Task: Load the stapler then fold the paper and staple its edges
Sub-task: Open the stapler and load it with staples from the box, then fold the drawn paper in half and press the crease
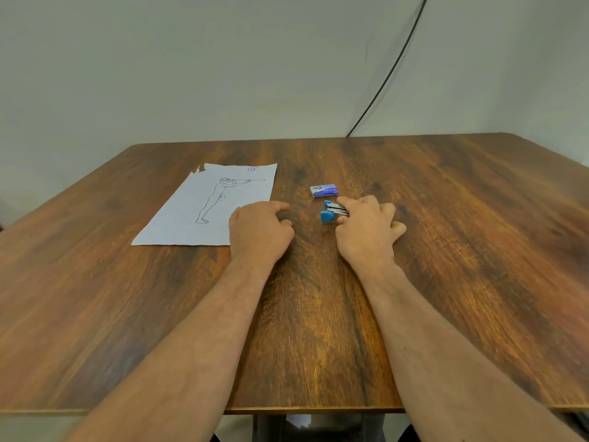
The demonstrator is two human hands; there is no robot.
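Right hand curls its fingers over the blue stapler on the wooden table | left hand loosely curled, holding nothing, overlapping the near right corner of the paper | staple box just beyond the stapler, apart from both hands

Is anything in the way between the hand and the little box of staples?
Nothing visible blocks it. The right hand already grips the blue stapler, and the staple box lies just beyond it on bare table. The left hand rests near the paper.
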